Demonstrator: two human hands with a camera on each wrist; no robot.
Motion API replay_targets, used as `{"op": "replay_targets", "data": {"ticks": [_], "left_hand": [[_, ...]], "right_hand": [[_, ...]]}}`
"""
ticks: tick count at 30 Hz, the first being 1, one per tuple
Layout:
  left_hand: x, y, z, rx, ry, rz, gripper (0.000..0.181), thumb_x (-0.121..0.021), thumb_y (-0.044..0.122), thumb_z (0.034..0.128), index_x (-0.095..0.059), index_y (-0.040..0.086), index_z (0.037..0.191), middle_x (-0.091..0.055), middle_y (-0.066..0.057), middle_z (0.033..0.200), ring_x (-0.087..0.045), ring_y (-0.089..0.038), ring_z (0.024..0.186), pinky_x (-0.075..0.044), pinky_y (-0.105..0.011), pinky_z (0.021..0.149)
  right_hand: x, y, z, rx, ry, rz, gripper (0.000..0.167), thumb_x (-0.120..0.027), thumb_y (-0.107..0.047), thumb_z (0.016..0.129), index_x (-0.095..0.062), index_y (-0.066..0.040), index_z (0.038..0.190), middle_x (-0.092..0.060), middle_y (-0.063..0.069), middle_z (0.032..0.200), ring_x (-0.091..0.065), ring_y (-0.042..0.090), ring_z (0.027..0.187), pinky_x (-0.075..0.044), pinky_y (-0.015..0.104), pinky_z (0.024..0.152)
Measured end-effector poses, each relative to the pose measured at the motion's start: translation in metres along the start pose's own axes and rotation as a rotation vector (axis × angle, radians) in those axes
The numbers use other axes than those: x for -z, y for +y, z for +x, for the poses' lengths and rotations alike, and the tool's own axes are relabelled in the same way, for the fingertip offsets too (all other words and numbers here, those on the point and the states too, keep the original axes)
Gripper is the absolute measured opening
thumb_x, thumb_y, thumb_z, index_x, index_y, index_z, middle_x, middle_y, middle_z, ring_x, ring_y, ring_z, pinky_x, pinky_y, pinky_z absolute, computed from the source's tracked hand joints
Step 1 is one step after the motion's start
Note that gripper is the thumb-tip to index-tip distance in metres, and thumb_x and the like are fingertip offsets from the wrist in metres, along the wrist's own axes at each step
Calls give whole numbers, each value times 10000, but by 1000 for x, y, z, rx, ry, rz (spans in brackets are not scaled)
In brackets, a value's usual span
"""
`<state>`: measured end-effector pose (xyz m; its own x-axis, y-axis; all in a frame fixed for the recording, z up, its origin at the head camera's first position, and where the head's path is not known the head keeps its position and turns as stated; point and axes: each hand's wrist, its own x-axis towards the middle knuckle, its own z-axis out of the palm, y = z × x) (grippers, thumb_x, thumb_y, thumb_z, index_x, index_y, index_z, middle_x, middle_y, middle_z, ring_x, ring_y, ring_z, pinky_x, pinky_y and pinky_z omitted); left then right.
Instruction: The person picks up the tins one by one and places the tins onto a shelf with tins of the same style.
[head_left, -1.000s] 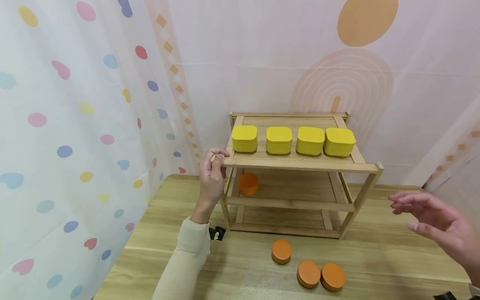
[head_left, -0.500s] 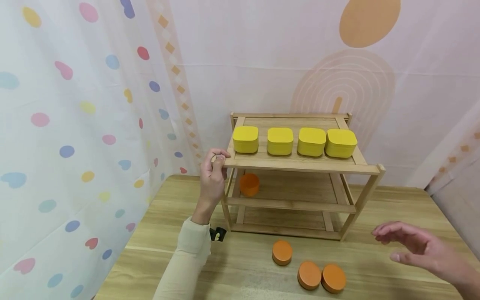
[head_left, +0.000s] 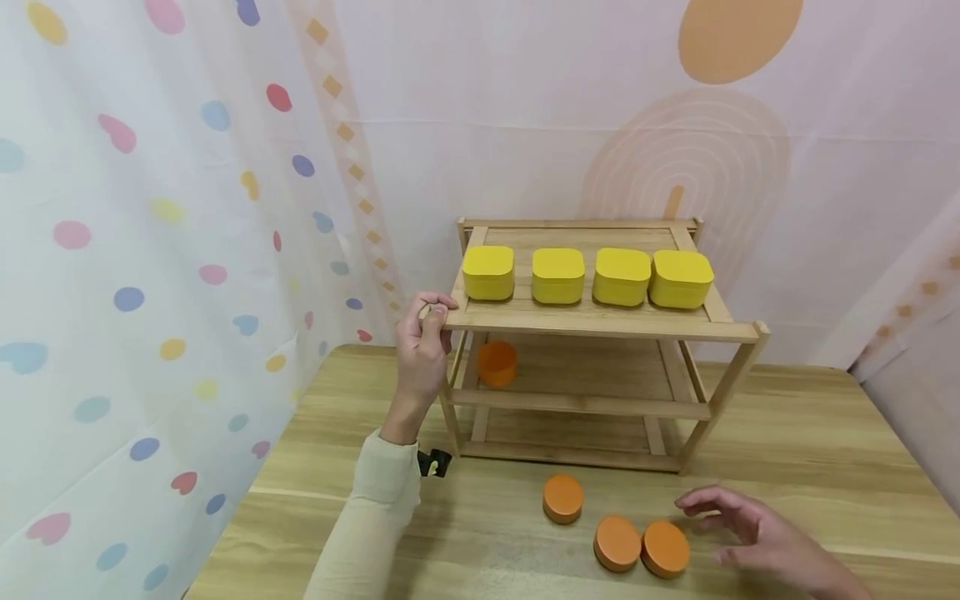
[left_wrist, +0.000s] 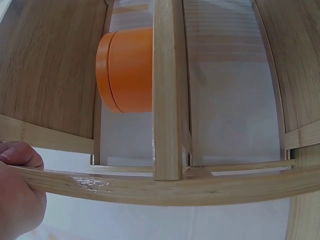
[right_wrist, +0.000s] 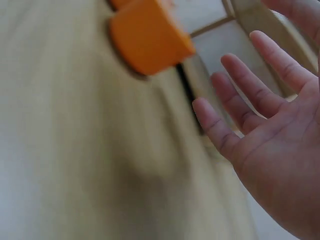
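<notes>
My left hand (head_left: 423,350) grips the front left corner of the wooden rack (head_left: 600,323), thumb and fingers round its top rail. In the left wrist view that hand shows only at the lower left edge. My right hand (head_left: 750,533), fingers spread and holding nothing, is just right of the nearest orange round tin (head_left: 666,550) on the table. A second orange tin (head_left: 617,543) sits close against it on the left, and a third orange tin (head_left: 562,498) stands farther back. Another orange tin (left_wrist: 130,70) is on the middle shelf at the left.
Several yellow square tins (head_left: 558,277) stand in a row on the rack's top shelf. The wooden table (head_left: 315,467) carries the rack and the loose tins. A patterned curtain (head_left: 187,250) hangs at the left and behind the rack.
My right hand has moved left and toward me, from beside the rack's right side down to near the orange tins. My left hand stays on the rack's corner.
</notes>
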<state>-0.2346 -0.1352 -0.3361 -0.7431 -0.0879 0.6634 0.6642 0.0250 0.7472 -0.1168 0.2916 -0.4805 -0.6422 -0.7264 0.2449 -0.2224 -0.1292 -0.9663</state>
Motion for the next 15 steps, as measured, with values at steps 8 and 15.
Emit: {"op": "replay_targets", "data": {"ticks": [8,15], "left_hand": [[0,-2,0,13,3,-3,259,-377,131,1011,-535,-72,983,-356,10,548,-303,-103,454,-265,-206,433],[1,-2,1,12,2,5,257,-377,127,1013,-535,-73,981,-359,7,546,-305,-103,451,-267,-204,432]], "right_hand": [[-12,26,3,-14,-12,55,552,-487,205,881,-333,140,1407,-483,127,1445,-505,153,1293,-420,232,1043],[-17,30,3,-134,-4,129,537,-504,134,928,-323,111,1434,-518,15,1413,-514,110,1244,-416,210,1011]]}}
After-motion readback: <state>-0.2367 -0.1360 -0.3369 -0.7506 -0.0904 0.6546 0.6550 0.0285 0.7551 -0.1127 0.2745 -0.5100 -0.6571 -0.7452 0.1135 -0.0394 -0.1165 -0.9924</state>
